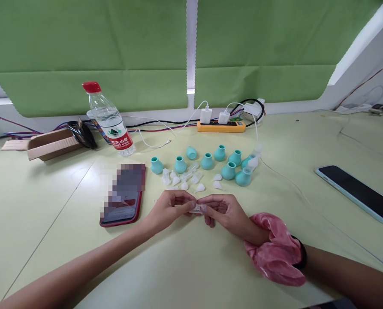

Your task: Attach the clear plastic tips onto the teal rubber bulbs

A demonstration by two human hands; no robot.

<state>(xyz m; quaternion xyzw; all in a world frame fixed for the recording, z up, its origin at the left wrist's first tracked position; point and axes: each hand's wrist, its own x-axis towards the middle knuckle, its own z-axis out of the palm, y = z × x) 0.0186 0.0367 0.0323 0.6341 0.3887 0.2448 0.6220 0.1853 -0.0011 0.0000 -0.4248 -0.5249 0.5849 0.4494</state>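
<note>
Meeting at the centre of the pale yellow-green table, the left hand and right hand pinch a small clear plastic piece between their fingertips, each gripping one end. A pink fabric scrunchie rings the right wrist. At nine o'clock of the hands lies a red-cased phone. Just beyond, at twelve o'clock, small translucent white caps lie scattered before a row of teal rubber bulbs. Farther, at eleven o'clock, stands a red-capped clear water bottle; at twelve, an orange power strip.
</note>
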